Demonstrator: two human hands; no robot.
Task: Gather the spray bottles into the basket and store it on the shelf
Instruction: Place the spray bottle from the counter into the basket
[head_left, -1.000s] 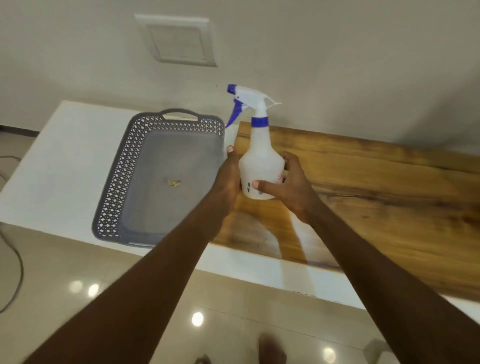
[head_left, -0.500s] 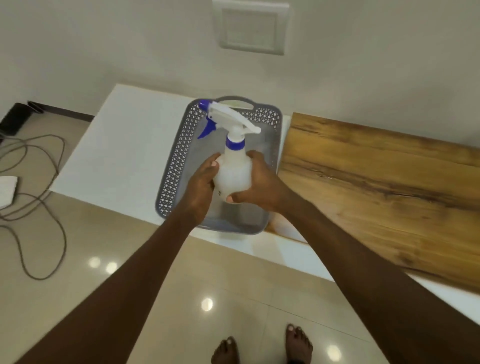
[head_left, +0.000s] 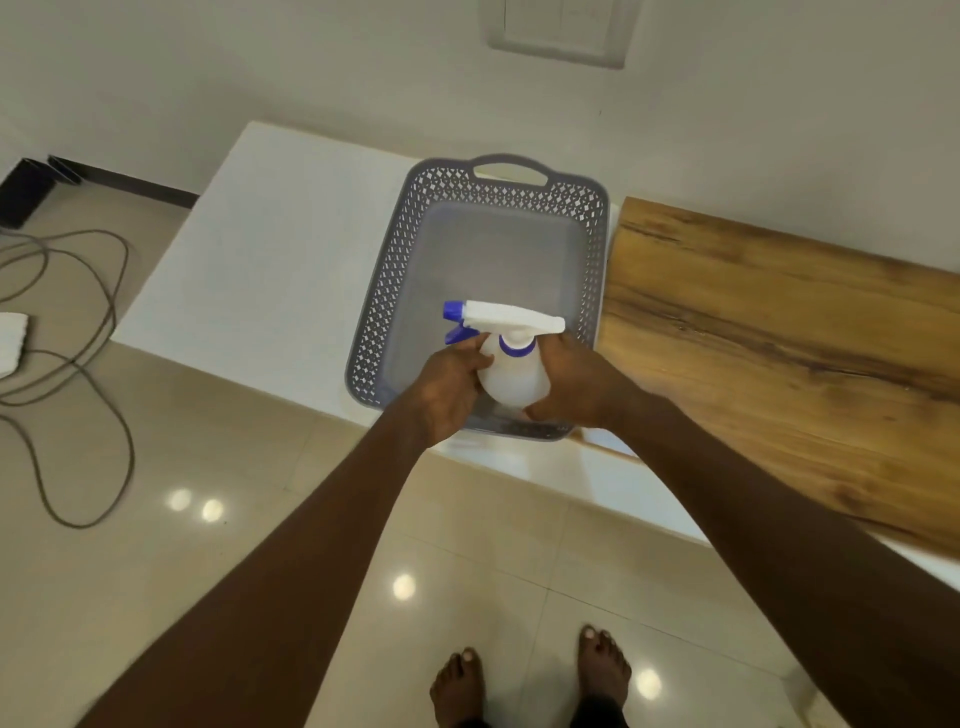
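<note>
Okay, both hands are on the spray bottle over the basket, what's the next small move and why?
Probably lower the spray bottle onto the floor of the grey basket and let go. The left hand and right hand hold it upright inside the near end, and the basket floor beyond it looks bare.

White, blue-trimmed spray bottle (head_left: 511, 376); grey lattice-patterned basket (head_left: 395, 280).

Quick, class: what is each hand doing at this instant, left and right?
Left hand: closed on the spray bottle, over the basket.
Right hand: closed on the same spray bottle.
</note>
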